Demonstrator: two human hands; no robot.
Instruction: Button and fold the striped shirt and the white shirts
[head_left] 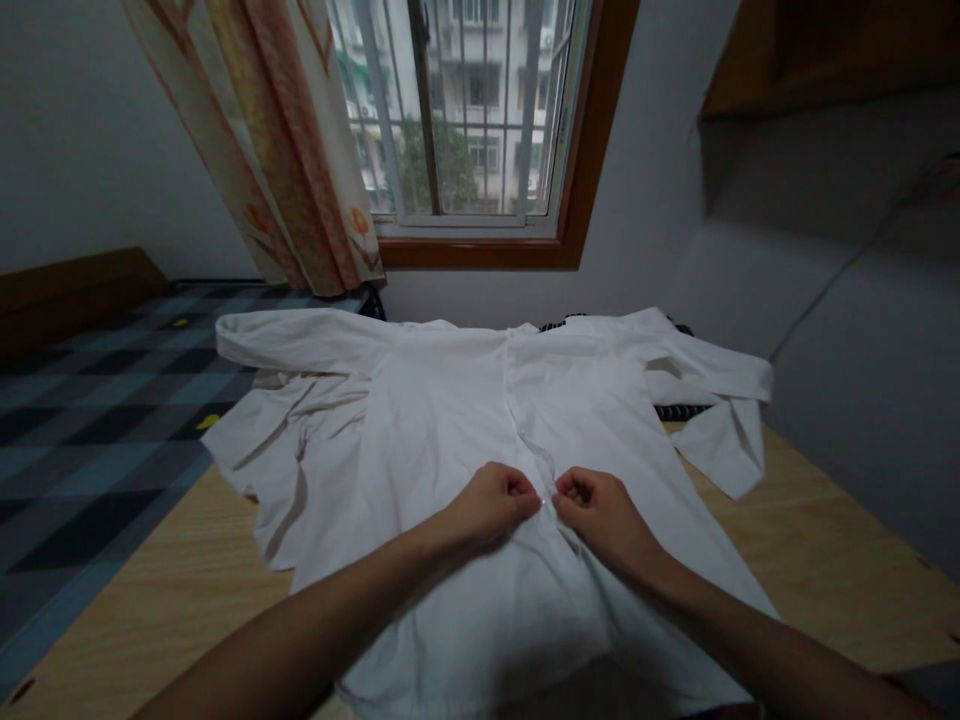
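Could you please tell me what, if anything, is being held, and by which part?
The left hand and right hand pinch the white cloth shirt along its front button opening.

My bare forearms [352, 622] stretch forward and angle inward; my left hand [491, 503] and right hand [606, 515] sit just apart, knuckles up, fingers [523, 486] curled, thumbs [566, 509] pinching.
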